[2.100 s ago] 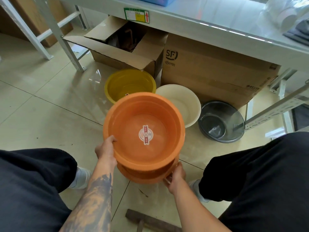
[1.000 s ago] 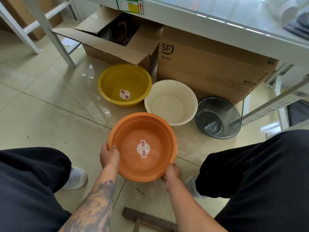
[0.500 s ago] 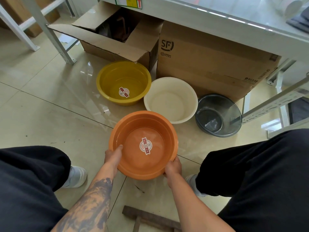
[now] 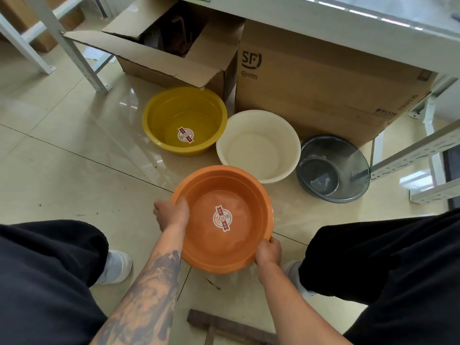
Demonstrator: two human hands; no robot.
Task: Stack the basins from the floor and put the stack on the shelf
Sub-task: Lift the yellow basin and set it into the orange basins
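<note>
1. Crouching over the floor in the head view, the person grips the orange basin (image 4: 221,217) by its rim. The left hand (image 4: 171,214) hooks over the near-left edge with the thumb inside; the right hand (image 4: 268,251) clamps the near-right edge from outside. Both hands are closed on it.
2. A second ridge shows just inside the rim, so it may be two orange basins nested; I cannot tell for sure.
3. It looks like thin, stiff, light plastic with a smooth wall, likely slick, so I'd say the rolled rim is the best hold, at opposite sides to stop it tipping.
4. It sits low between the knees, at or just above the tiles; I cannot tell whether it touches.
5. Beyond it the yellow basin (image 4: 184,120) stands on the floor, the white basin (image 4: 258,145) just beside that, and the grey basin (image 4: 333,168) to the right near a cardboard box (image 4: 323,78).
6. The shelf (image 4: 323,16) runs above the boxes, well apart from the hands.
</note>
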